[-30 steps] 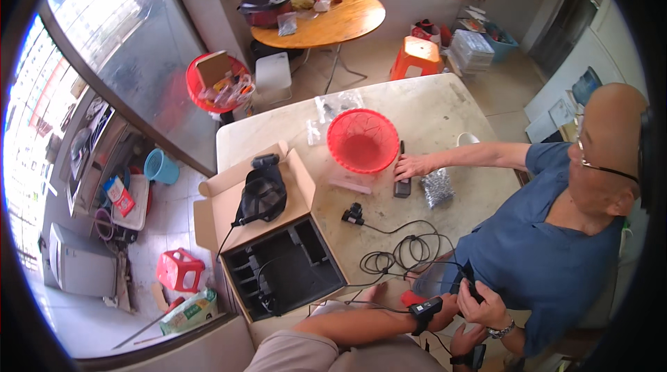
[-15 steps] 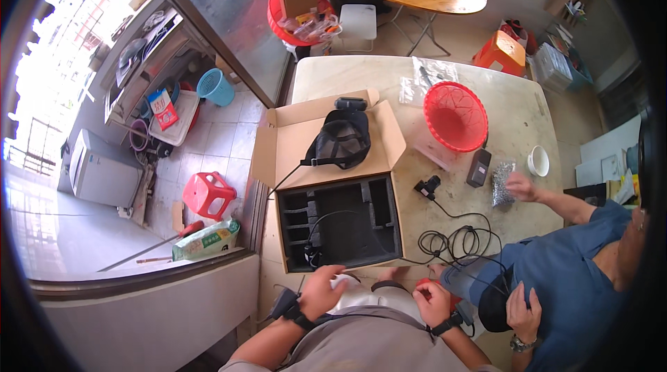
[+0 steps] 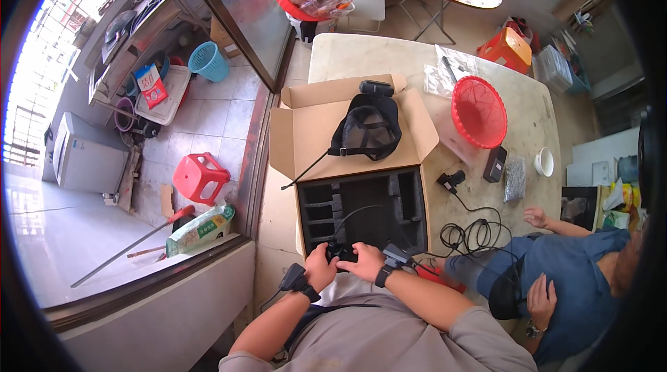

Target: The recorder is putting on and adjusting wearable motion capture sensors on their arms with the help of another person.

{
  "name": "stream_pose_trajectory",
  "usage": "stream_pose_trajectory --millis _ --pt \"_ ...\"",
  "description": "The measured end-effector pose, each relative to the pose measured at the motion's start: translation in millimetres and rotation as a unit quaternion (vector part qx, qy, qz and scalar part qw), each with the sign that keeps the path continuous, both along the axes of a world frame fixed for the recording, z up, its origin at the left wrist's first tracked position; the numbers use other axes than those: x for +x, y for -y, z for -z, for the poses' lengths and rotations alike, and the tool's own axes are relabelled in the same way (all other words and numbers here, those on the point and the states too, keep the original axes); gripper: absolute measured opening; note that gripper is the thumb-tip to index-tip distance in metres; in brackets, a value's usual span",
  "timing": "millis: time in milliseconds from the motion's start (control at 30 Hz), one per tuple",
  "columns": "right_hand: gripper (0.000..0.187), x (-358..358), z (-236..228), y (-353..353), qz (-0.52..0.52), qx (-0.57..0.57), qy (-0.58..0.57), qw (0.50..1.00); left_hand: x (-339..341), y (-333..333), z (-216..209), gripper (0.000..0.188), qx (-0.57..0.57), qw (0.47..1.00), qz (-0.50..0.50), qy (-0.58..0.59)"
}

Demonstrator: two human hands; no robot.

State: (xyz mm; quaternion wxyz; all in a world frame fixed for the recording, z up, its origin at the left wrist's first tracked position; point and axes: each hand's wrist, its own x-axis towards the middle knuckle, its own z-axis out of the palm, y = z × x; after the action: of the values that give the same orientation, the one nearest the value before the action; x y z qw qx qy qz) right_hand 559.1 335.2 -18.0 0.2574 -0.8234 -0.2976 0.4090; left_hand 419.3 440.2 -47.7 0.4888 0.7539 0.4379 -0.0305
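My left hand [image 3: 320, 269] and my right hand [image 3: 366, 261] meet at the near edge of the open cardboard box [image 3: 283, 137]. Between them they grip a small black device [image 3: 340, 252] with a thin cable; the fingers hide most of its shape. Black foam [image 3: 354, 209] with cut-out compartments lines the box. Across the raised lid lies a black mesh cap [image 3: 372, 129] with a dark module on it, and a cord trails from it to the left. Both my wrists wear black bands with small dark units.
A red basket [image 3: 479, 112], black power brick [image 3: 495, 164], black clip-like device [image 3: 451, 180], coiled cable [image 3: 464, 234], bag of small metal pieces [image 3: 514, 179] and white bowl [image 3: 544, 161] stand right of the box. A co-worker in blue [image 3: 577, 268] sits at the right.
Both my hands have moved forward and together, closing on the small black device at the foam's near edge. The co-worker's hand has drawn back from the bag of metal pieces.
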Motion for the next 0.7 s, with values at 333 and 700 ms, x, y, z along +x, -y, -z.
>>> stream_pose_trajectory --millis 333,700 --pt "0.063 -3.9 34.6 -13.1 -0.013 -0.061 -0.128 0.99 6.3 -11.6 -3.2 0.046 0.034 0.999 0.033 0.012" --pt "0.04 34.4 -115.9 24.9 0.278 0.23 -0.502 0.786 58.3 -30.3 -152.4 0.05 -0.379 0.894 -0.031 0.238"
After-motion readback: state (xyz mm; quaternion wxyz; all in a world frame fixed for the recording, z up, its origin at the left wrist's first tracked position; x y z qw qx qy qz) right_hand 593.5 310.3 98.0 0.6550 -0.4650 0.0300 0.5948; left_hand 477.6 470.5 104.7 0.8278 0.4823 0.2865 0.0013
